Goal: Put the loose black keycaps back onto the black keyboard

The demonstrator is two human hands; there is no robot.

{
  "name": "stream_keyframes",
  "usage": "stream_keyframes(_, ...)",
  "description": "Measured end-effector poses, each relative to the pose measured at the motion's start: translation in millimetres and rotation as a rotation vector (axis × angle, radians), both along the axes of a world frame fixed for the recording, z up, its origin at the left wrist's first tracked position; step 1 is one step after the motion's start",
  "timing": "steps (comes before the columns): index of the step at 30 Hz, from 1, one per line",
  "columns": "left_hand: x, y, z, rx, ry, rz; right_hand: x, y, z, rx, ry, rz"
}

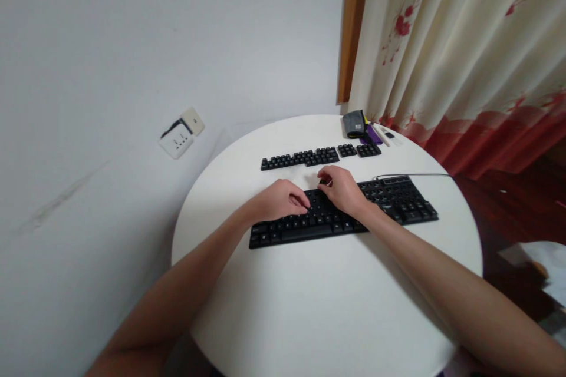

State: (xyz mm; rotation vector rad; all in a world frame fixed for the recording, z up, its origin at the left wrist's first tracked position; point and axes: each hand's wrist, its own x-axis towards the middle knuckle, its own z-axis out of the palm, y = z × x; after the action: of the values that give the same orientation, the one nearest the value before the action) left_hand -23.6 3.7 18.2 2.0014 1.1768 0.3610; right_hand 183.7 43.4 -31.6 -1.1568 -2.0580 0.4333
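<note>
A black keyboard [398, 203] lies across the middle of a round white table [318, 300], its cable running off to the right. My left hand [279, 200] rests on the keyboard's left half with its fingers curled down onto the keys. My right hand [342, 188] sits over the upper middle of the keyboard, fingers bent and pinched on what looks like a small black keycap at the top row. Behind the keyboard lies a row of loose black keycaps [305, 158] set out in groups.
At the table's back edge lie a grey pouch [354, 123], a purple item [374, 135] and a small white tool [384, 136]. A wall socket [179, 135] is on the white wall to the left. A floral curtain [464, 53] hangs at right.
</note>
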Motion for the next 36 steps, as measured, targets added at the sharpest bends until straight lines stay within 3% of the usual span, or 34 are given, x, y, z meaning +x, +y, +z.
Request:
stream_keyframes(7, 9.3, -4.2, -0.6, 0.008, 0.052, -0.013, 1.6, -9.0, 7.5, 0.019, 0.012, 0.024)
stream_keyframes(12, 8.0, -4.0, -5.8, 0.051, 0.066, -0.021, 1.3, -11.2, 10.5, -0.072, 0.061, 0.087)
stream_keyframes(22, 11.6, -8.5, -6.9, 0.241, 0.12, -0.121, 5.1, -11.6, 13.8, -0.173, 0.058, 0.174)
stream_keyframes(29, 9.1, -0.1, -15.0, 0.038, 0.046, 0.0, 7.0, -11.6, 17.4, -0.261, 0.047, 0.277)
stream_keyframes(36, 8.7, 3.4, -10.3, 0.2, 0.168, 0.061, 8.5, -13.3, 17.7, -0.38, 0.017, 0.411)
